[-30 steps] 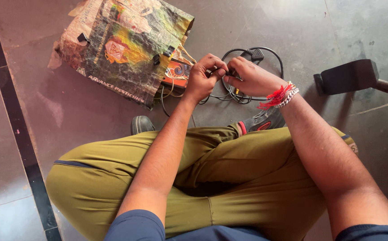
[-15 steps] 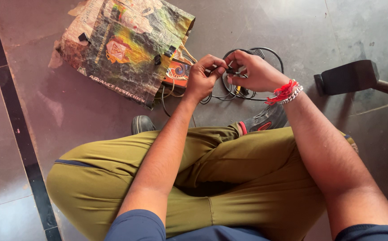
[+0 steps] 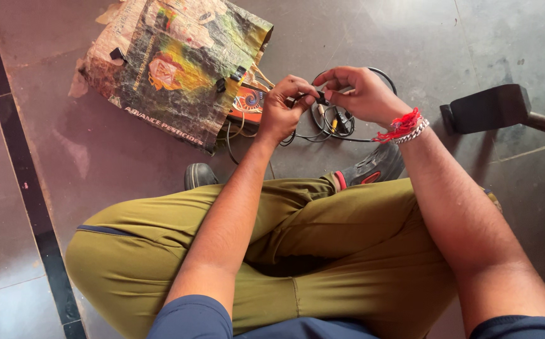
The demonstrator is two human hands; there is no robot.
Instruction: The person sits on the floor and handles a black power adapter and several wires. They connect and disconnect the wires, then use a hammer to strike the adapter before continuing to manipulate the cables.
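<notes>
Above crossed legs on a dark tiled floor (image 3: 128, 157): left hand (image 3: 285, 110) and right hand (image 3: 360, 94) meeting fingertip to fingertip, both grips pinched together on a small black plug (image 3: 318, 98) held over a coil of black cable (image 3: 341, 122). Red thread and metal chain (image 3: 404, 127) around the right wrist. Worn printed sack (image 3: 172, 63) just left of the coil; black stand foot (image 3: 489, 108) well apart at right.
</notes>
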